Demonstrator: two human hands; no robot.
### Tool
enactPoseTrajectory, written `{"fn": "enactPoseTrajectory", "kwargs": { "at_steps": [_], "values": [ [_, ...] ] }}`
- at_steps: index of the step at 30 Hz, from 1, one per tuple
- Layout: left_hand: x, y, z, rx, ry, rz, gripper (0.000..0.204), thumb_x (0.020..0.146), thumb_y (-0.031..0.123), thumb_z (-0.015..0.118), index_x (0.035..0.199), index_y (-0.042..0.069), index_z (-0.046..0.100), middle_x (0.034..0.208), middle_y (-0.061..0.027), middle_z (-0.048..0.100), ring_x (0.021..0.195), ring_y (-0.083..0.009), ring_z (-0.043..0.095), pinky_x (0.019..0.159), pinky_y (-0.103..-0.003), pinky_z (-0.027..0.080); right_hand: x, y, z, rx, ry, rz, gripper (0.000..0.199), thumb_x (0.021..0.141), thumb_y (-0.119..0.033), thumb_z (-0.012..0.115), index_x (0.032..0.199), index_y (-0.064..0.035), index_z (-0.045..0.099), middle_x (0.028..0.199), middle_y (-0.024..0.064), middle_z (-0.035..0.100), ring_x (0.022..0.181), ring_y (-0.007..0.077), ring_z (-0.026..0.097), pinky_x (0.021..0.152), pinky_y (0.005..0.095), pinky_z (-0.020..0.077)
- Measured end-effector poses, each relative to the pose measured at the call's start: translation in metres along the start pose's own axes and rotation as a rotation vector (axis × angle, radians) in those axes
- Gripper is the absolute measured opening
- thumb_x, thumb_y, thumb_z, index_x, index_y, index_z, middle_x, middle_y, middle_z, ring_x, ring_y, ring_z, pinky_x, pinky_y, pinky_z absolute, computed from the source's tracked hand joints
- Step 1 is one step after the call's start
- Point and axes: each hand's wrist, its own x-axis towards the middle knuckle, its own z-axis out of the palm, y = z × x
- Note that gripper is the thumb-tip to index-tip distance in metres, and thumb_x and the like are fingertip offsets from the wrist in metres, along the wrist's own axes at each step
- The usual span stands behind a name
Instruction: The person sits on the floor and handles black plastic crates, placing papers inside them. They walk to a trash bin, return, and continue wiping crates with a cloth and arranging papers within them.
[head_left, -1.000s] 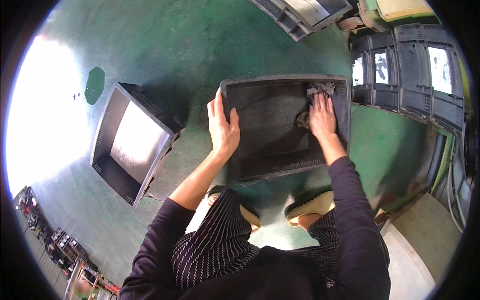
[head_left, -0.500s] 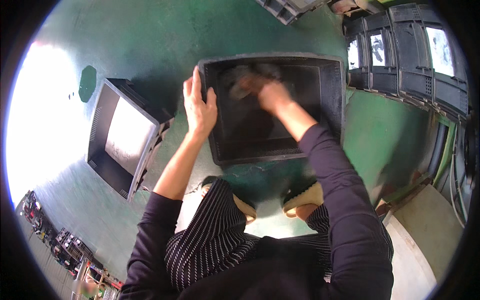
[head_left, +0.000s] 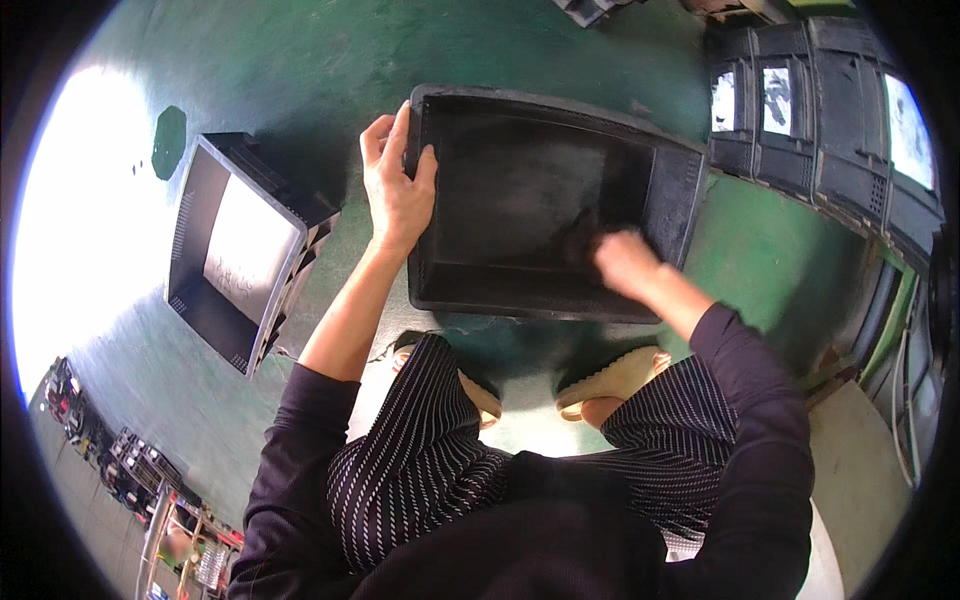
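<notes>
Green floor (head_left: 260, 90) is seen under everything; the big black plastic crate (head_left: 545, 205) lies on it right in front of the feet, open side up, and against the earlier views it has been shifted left and rotated slightly. Left hand (head_left: 397, 185) is kept on the crate's left wall as before, thumb inside, fingers wrapped over the rim, so a closed grip on the rim is read. Right hand (head_left: 625, 262) has been swept from the far right corner, across the upper middle, now down to the near right part of the crate floor; it is motion-blurred, so its grip cannot be told. The rag seen earlier under it is not made out now. Wiping of the crate interior is judged well along, near side being covered. Left of the left grip, a second crate (head_left: 240, 260) lies tilted on the floor; beyond the right grip, stacked dark crates (head_left: 830, 130) are seen.
</notes>
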Motion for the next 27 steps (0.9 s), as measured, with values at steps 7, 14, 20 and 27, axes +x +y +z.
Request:
{"fn": "enactPoseTrajectory", "kwargs": {
  "at_steps": [7, 14, 20, 27],
  "values": [
    [-0.001, 0.004, -0.003, -0.012, 0.008, -0.025, 0.054, 0.074, 0.008, 0.064, 0.125, 0.016, 0.051, 0.113, -0.0077, 0.044, 0.09, -0.0178, 0.049, 0.071, -0.028, 0.045, 0.04, -0.045, 0.024, 0.342, 0.207, -0.233, 0.02, 0.066, -0.008, 0.06, 0.085, -0.0035, 0.057, 0.088, 0.0101, 0.052, 0.081, 0.0285, 0.056, 0.069, 0.0377, 0.0478],
    [-0.004, 0.003, -0.002, 0.009, -0.022, -0.005, 0.054, 0.075, 0.01, 0.062, 0.128, 0.016, 0.048, 0.115, -0.0109, 0.044, 0.094, -0.0224, 0.051, 0.081, -0.03, 0.043, 0.132, -0.079, -0.006, 0.193, 0.442, -0.493, 0.019, 0.078, -0.015, 0.047, 0.092, -0.0065, 0.056, 0.096, 0.01, 0.053, 0.094, 0.0257, 0.054, 0.081, 0.0362, 0.0431],
    [0.008, -0.005, -0.007, 0.038, 0.053, 0.002, 0.055, 0.076, 0.01, 0.06, 0.129, 0.01, 0.045, 0.111, -0.014, 0.051, 0.1, -0.0252, 0.052, 0.087, -0.032, 0.041, 0.201, -0.041, -0.064, 0.11, 0.752, -0.121, 0.025, 0.074, -0.012, 0.054, 0.098, -0.0076, 0.057, 0.103, 0.0118, 0.056, 0.1, 0.0272, 0.054, 0.084, 0.0381, 0.0417],
    [0.008, -0.005, -0.007, 0.046, 0.059, -0.055, 0.054, 0.076, 0.011, 0.059, 0.128, 0.01, 0.045, 0.117, -0.014, 0.046, 0.104, -0.0263, 0.049, 0.088, -0.034, 0.04, 0.154, -0.089, 0.003, 0.33, 0.217, -0.57, 0.021, 0.069, -0.005, 0.052, 0.087, -0.0079, 0.063, 0.108, 0.0078, 0.057, 0.098, 0.028, 0.054, 0.082, 0.0371, 0.0448]
  ]
}}
